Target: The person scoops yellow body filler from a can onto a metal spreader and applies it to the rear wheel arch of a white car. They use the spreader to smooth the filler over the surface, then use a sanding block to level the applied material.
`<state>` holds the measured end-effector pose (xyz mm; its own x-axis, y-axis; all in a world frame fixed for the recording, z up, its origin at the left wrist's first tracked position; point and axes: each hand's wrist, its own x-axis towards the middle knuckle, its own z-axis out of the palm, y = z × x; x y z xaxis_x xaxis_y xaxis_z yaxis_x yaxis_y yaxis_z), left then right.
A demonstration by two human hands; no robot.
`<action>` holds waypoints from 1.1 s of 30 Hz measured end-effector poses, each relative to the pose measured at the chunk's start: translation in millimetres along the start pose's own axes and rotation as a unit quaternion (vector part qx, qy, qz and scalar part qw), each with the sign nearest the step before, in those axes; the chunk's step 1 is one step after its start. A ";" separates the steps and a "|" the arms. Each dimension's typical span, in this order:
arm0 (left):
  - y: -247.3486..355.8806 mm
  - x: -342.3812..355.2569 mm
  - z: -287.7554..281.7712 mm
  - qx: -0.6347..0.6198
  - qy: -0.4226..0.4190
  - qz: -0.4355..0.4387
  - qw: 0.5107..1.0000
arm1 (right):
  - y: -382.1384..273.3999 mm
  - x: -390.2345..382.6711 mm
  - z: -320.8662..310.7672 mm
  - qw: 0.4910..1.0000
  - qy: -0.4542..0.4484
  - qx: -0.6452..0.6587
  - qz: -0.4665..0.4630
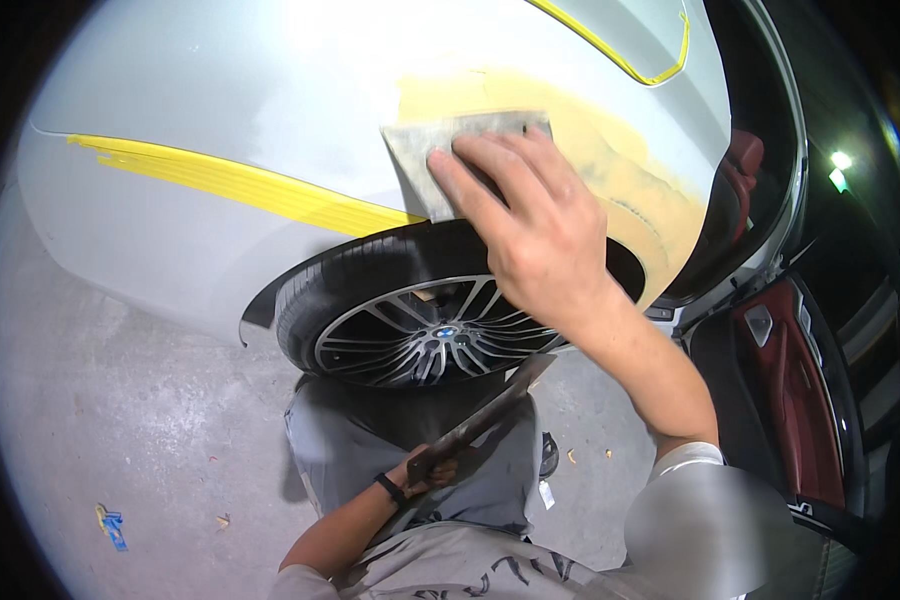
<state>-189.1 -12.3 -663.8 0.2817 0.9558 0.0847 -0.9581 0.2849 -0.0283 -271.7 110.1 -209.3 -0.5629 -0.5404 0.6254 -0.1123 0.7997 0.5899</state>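
Observation:
My right hand (545,225) presses a grey, worn sandpaper sheet (417,160) against the car body above the wheel arch, fingers bent over it. Under and around the sheet lies a patch of tan body filler (610,140) with darker smudges near its lower right edge. Low in front of my lap, my left hand (432,472) is closed round one end of a long, narrow, dark sanding block (490,412). That block slants up to the right, its far end near the wheel (440,335) and apart from the car panel.
Yellow masking tape (240,185) runs along the silver panel left of the wheel arch; another yellow strip (610,50) edges the top. An open car door (790,390) with red trim stands at the right. Blue and yellow tape scraps (113,527) lie on the concrete floor (160,420).

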 end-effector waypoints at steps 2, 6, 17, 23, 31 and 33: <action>0.6 -0.8 0.0 -0.005 -0.002 -0.006 1.000 | -7.8 -7.6 -6.6 0.999 -0.023 -0.013 -0.019; 1.2 -1.0 -0.9 -0.023 0.015 -0.002 1.000 | 13.1 6.5 -16.8 0.999 0.032 -0.011 -0.032; 0.1 0.6 -9.2 0.034 0.004 0.013 0.999 | -24.7 -30.7 2.2 0.999 -0.007 -0.041 -0.014; 0.1 4.3 -16.0 0.018 -0.055 0.005 0.998 | 24.0 2.4 -27.5 0.998 0.013 -0.028 0.060; 3.4 -1.7 -6.9 0.034 0.023 0.000 0.999 | 0.3 -11.6 -8.1 0.997 0.036 -0.003 0.066; 4.7 -3.9 -3.6 0.030 0.007 0.009 0.999 | 0.9 -13.1 -21.2 0.998 0.027 0.008 0.060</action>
<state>-194.5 -14.4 -667.8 0.2645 0.9617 0.0715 -0.9643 0.2629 0.0306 -247.1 112.3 -206.1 -0.5284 -0.4527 0.7183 -0.0588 0.8635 0.5009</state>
